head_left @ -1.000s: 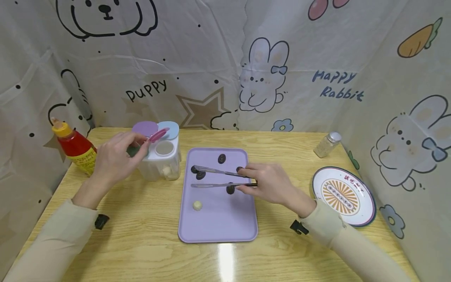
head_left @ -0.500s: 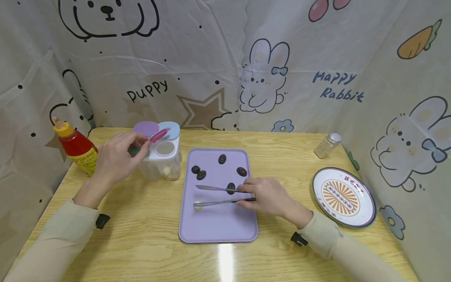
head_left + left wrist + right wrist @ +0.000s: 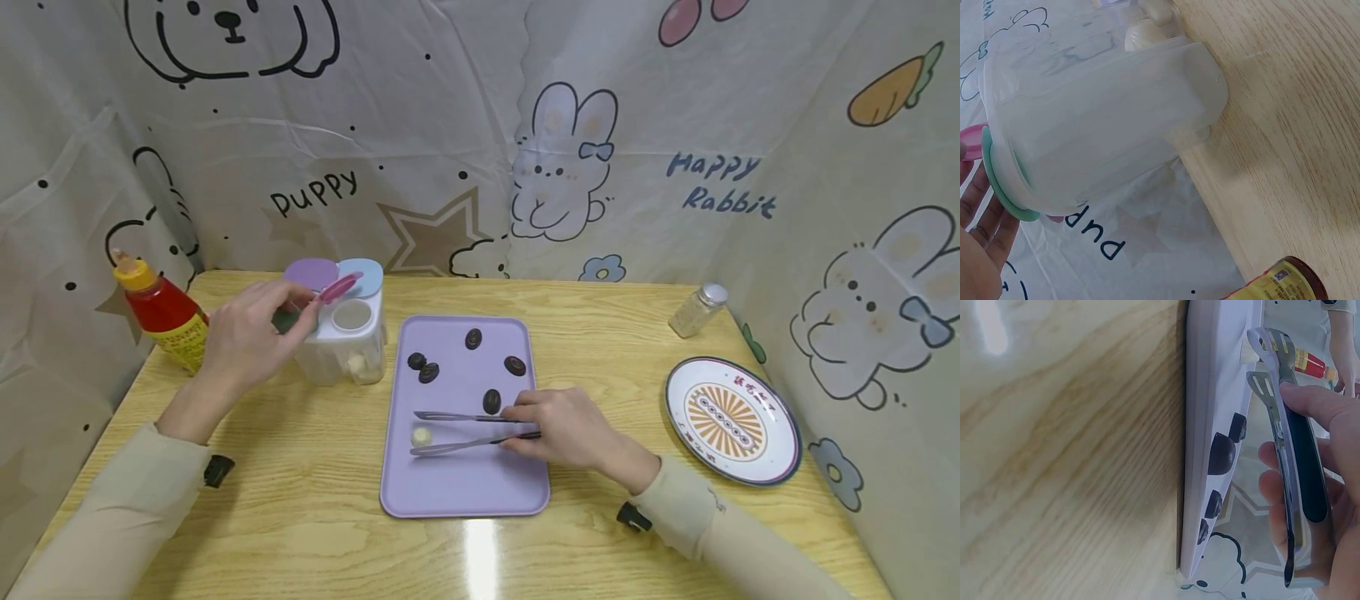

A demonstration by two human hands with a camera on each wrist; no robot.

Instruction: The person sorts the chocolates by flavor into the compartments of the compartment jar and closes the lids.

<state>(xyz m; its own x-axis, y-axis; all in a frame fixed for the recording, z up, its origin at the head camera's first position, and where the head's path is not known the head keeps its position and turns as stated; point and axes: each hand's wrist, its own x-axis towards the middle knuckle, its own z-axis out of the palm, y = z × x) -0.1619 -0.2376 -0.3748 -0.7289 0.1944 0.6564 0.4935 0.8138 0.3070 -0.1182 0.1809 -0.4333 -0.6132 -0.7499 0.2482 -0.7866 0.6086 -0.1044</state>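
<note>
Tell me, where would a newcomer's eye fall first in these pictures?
Probably on the lilac tray mid-table, with five dark pieces and one pale piece; the right grip holds spread tongs, which straddle the pale piece in the head view. At the left, the left grip holds the raised pink lid of a translucent container. Behind the table, large cartoon animals decorate the cloth.
</note>
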